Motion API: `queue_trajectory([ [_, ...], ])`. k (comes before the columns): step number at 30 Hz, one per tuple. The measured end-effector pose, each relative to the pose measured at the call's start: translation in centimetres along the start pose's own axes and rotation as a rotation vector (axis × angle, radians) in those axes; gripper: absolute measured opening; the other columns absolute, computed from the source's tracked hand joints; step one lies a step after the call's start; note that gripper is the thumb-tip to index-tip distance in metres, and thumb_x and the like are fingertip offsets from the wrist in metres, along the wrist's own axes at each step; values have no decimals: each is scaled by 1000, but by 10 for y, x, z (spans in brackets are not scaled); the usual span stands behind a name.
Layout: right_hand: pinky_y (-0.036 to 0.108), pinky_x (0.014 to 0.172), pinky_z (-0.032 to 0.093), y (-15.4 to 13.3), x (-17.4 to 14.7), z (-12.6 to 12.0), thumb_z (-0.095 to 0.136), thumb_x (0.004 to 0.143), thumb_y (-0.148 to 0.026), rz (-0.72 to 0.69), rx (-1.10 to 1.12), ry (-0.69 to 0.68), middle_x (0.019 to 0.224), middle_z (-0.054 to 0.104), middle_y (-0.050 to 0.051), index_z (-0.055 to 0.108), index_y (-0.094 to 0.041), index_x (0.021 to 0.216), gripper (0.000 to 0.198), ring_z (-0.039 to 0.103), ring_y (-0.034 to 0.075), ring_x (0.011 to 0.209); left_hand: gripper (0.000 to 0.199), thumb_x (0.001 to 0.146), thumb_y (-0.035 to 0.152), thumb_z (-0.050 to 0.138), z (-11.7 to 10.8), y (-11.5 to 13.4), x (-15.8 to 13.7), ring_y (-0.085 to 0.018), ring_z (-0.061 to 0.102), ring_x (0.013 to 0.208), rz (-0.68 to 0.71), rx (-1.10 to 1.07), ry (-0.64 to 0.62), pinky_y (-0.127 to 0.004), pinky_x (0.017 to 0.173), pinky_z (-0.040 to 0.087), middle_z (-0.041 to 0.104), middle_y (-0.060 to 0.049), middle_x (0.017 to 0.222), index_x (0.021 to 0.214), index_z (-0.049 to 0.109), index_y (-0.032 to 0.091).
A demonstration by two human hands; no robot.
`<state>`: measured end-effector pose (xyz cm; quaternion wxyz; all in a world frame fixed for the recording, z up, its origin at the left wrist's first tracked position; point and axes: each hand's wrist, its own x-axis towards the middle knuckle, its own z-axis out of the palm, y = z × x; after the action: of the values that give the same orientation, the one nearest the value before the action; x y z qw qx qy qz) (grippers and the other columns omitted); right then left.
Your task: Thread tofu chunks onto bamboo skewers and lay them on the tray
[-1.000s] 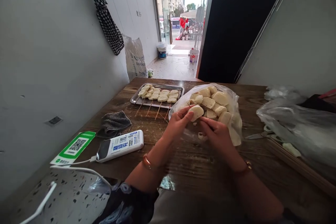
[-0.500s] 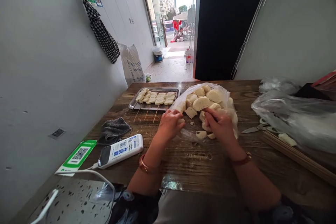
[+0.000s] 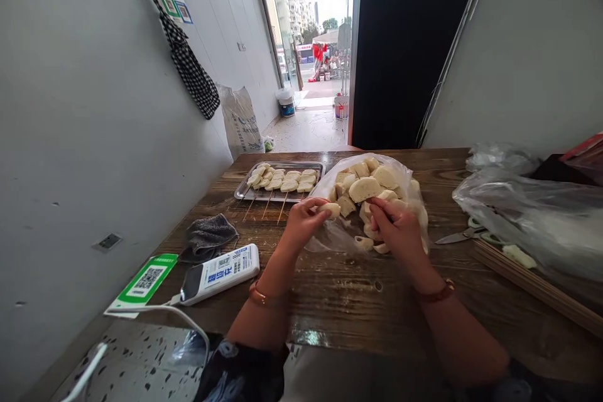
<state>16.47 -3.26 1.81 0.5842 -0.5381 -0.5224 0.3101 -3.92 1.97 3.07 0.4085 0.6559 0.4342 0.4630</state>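
My left hand (image 3: 305,221) pinches a small pale slice of steamed bun (image 3: 331,210) between thumb and fingers, at the near left edge of an open clear plastic bag (image 3: 325,240). Inside the bag is a heap of cut steamed bun pieces (image 3: 385,177). Over the heap my right hand (image 3: 394,223) is closed, thumb against fingers, and its fingertips meet the lower edge of a larger half-round slice (image 3: 364,189). Whether they grip that slice or something thin is not clear. Behind my left hand, skewered bun slices (image 3: 289,181) lie on a metal tray (image 3: 241,191), their sticks pointing toward me.
On the left lie a grey cloth (image 3: 211,233), a white power bank (image 3: 227,271) with a cable and a green QR card (image 3: 147,282). To the right are scissors (image 3: 459,236), a bundle of wooden skewers (image 3: 532,282) and plastic bags (image 3: 527,201). A wall borders the table's left side.
My left hand has lifted slightly and turned, so the slice in its fingers now shows toward the bag. My right hand stays closed in nearly the same place. The view has tilted up a little.
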Motion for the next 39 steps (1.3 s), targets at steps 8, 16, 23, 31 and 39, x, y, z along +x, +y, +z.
queue_trajectory([
  [8,22,42,37,-3,-4,-1,58,85,-48,32,9,-3,55,57,-3,72,-12,112,47,44,9,44,31,58,29,85,0,2,3,-5,49,55,-137,-688,242,-19,53,38,65,3,72,79,67,16],
  [16,23,43,40,5,-5,3,58,86,-48,6,7,-31,55,55,-3,73,-15,109,43,47,11,47,23,75,14,69,-9,-1,4,-9,63,73,-264,-975,250,-22,69,51,68,1,88,95,62,20],
  [23,23,44,41,4,-5,3,58,85,-46,-1,-56,-31,55,58,-2,74,-16,107,40,49,11,48,38,78,20,68,-11,11,1,-13,66,93,-174,-987,214,-26,84,54,69,-3,107,115,61,22],
  [31,23,43,37,2,-4,6,57,86,-46,6,-67,-106,53,57,-2,72,-13,111,45,46,11,45,35,66,33,81,14,7,-5,-14,63,78,-173,-617,11,-27,72,54,68,-4,89,92,65,14],
  [39,21,43,35,-5,6,-16,58,86,-46,-61,58,254,56,52,-5,71,-15,108,41,41,8,46,35,76,24,67,34,-26,-4,-18,62,78,85,401,-130,-32,76,50,67,-4,85,110,69,18],
])
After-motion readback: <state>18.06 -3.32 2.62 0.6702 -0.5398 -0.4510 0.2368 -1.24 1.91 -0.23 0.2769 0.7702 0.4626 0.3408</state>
